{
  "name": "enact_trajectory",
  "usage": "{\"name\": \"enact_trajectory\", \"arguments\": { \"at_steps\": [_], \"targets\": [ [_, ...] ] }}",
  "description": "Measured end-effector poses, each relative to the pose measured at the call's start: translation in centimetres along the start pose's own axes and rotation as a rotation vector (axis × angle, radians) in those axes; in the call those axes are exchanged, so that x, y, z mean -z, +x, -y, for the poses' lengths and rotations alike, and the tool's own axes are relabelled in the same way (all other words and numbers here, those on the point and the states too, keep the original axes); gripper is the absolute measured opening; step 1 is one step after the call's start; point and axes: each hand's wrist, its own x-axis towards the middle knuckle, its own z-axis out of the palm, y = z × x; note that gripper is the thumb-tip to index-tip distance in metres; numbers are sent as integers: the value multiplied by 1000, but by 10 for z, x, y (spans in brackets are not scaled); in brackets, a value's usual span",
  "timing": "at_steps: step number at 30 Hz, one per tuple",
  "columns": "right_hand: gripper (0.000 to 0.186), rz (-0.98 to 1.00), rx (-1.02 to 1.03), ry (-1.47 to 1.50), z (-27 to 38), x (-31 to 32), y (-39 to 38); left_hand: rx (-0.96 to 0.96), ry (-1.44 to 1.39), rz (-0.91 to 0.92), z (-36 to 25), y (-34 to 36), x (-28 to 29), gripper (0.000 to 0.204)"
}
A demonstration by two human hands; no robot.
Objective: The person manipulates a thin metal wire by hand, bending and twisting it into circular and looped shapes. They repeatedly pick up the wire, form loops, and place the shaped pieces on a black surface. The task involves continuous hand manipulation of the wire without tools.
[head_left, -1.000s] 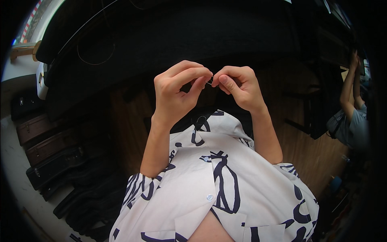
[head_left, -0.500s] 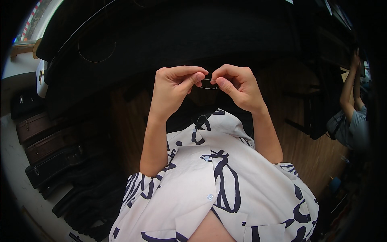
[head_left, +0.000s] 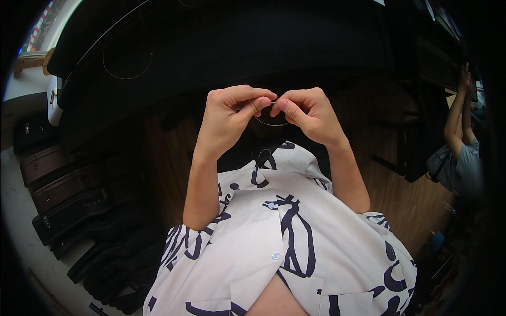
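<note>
My left hand and my right hand are raised in front of my shirt, fingertips almost touching. Both pinch a thin silvery wire between thumb and forefinger. Part of it hangs as a shallow curve beneath the fingers, and a short straight piece spans the small gap between the thumbs. The wire's ends are hidden in my fingers.
A black surface stretches ahead, with another thin curved wire at its left. Several instrument-like cases stand in a row on the left. At the right, another person's arm reaches up beside dark furniture.
My hands have come closer together, narrowing the gap between the fingertips. The hanging curve of wire has dropped lower and bowed more.
</note>
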Motion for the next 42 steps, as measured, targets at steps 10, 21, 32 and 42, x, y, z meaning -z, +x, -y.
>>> {"name": "enact_trajectory", "arguments": {
  "at_steps": [10,21,32,42],
  "targets": [
    [34,98,-104,242,3,8,-1,-381,387,-98,-2,-1,-6,25],
    [33,54,-183,336,-1,4,-2,-438,325,-78,6,2,-20,22],
    [31,28,-42,155,-9,16,-5,84,-261,-171,17,-8,-9,9],
    [20,9,-56,146,-12,20,-7,207,-401,102,14,-1,-25,12]
  ]
}}
